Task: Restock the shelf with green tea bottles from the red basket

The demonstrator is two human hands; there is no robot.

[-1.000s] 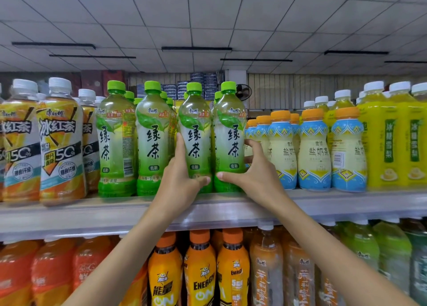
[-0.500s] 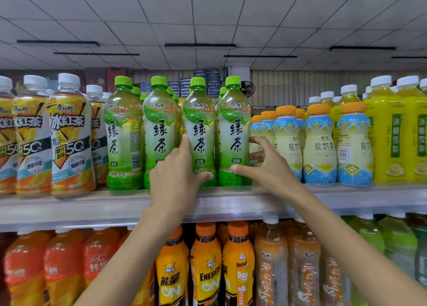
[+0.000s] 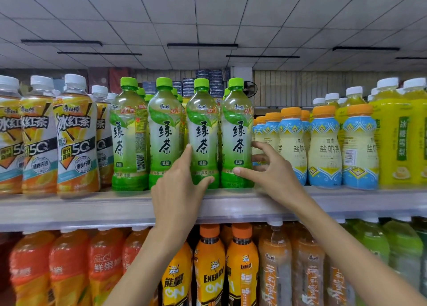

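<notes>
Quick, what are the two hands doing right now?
Left hand: open fingers around the third green-capped plastic tea bottle.
Right hand: open fingers around the fourth green-capped plastic tea bottle.

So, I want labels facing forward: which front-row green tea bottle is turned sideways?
The leftmost green tea bottle; its barcode shows, while the other three face forward.

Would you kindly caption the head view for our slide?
Two bare hands, left and right, steady green-capped green tea bottles on the shelf.
</notes>
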